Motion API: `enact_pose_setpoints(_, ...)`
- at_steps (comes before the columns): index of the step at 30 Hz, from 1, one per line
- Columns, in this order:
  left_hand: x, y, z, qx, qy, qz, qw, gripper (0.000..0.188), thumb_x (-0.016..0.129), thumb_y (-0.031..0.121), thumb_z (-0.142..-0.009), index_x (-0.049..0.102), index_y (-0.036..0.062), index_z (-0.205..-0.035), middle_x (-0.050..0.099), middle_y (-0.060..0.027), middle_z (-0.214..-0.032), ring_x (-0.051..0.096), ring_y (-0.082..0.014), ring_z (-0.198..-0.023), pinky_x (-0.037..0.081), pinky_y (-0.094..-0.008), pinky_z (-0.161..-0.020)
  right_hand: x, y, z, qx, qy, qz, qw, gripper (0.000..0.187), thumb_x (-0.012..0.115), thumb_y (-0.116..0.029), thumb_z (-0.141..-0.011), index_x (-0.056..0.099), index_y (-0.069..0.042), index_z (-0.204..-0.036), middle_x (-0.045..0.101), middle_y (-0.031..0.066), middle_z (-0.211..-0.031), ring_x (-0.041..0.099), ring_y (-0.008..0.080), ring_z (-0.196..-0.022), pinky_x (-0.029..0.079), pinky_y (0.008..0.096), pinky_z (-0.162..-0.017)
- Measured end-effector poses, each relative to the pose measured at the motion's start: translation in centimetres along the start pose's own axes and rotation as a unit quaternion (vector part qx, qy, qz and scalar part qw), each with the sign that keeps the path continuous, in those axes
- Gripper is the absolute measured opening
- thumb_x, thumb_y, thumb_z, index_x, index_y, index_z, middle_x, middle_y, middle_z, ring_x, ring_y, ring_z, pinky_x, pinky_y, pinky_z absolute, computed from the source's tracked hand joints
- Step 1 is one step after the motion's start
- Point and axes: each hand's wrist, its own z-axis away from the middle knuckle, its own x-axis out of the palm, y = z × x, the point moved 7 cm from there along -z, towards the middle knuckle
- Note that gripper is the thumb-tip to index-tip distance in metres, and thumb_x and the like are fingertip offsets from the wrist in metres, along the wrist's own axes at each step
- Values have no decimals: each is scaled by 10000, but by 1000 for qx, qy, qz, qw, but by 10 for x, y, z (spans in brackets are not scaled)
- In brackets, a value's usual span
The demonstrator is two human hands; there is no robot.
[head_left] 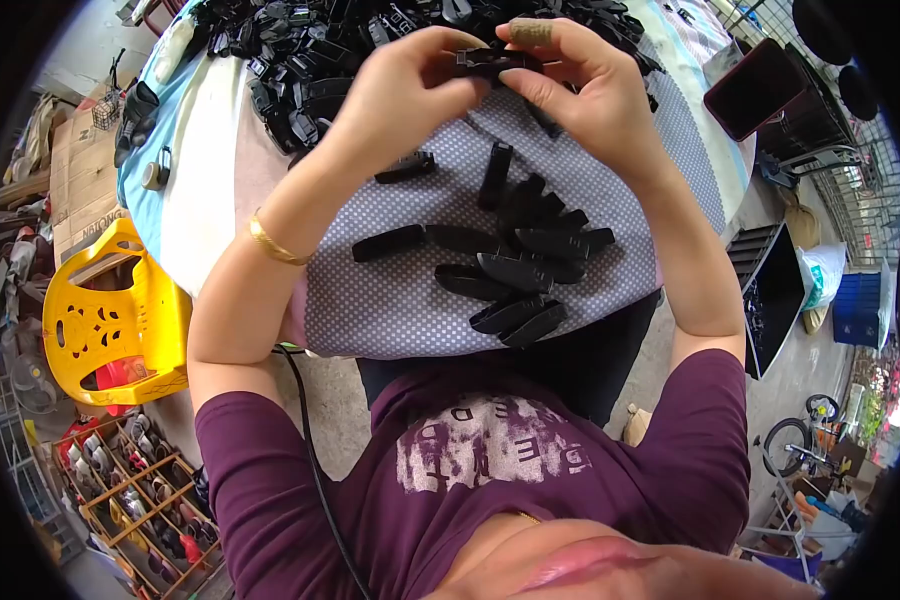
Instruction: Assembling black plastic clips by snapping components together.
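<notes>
Both hands meet above the far part of the table. My left hand [398, 96] pinches one end of a small black plastic part [492, 62], which looks like a buckle or clip. On the other end, my right hand [598, 92] is closed with thumb and fingers; a brownish wrap covers one of its fingers. Just beyond lies a big heap of black plastic pieces [315, 55]. Nearer to me, several long, curved black pieces [515, 262] lie loosely grouped on the dotted grey cloth [370, 310]. The fingers partly hide the held part's shape.
A phone [756, 90] stands at the table's right edge. To the left is a yellow plastic chair [100, 325], with a wooden rack of shoes [135, 500] below it. A black tray [775, 295] and a blue crate [860, 308] stand at the right. A black cable [310, 440] hangs beside my left arm.
</notes>
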Motion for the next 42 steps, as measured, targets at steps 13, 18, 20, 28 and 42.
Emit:
enact_pose_setpoints(13, -12, 3, 3, 28, 5, 201, 979, 273, 703, 107, -800, 623, -13, -1032, 658, -49, -876, 626, -106, -782, 515, -216, -705, 10, -29, 8, -97, 74, 92, 988, 289, 674, -23, -806, 597, -24, -1084, 653, 28, -929, 639, 89, -812, 514, 207, -730)
enact_pose_setpoints(18, -12, 5, 6, 65, 25, 145, 987, 234, 728, 136, -782, 614, 3, -938, 646, -27, -809, 605, -78, -753, 496, -198, -692, 12, -28, 8, -72, 64, 93, 991, 301, 684, -35, -801, 595, -26, -1088, 656, 30, -938, 640, 89, -812, 516, 209, -721)
enact_pose_setpoints(20, -12, 7, 6, 71, 34, 155, 985, 246, 734, 138, -776, 613, 4, -943, 642, -24, -797, 610, -81, -764, 501, -202, -711, 11, -26, 8, -60, 73, 87, 992, 315, 697, -55, -795, 595, -27, -1092, 657, 29, -941, 638, 85, -801, 515, 210, -721)
enact_pose_setpoints(28, -15, 11, 11, 53, 88, 152, 983, 291, 729, 83, -766, 627, -27, -1015, 673, -72, -890, 633, -104, -822, 515, -213, -781, 14, -23, 10, -74, 78, 81, 991, 271, 717, -37, -758, 616, -16, -1009, 635, 36, -876, 638, 94, -738, 510, 203, -643)
enact_pose_setpoints(42, -8, 19, 18, 67, 66, 232, 968, 271, 644, 56, -836, 631, 0, -1101, 670, -85, -983, 625, -127, -900, 497, -226, -835, 18, -18, 9, -28, 107, 138, 984, 288, 749, -212, -757, 612, -8, -908, 604, 56, -804, 578, 115, -623, 468, 223, -572)
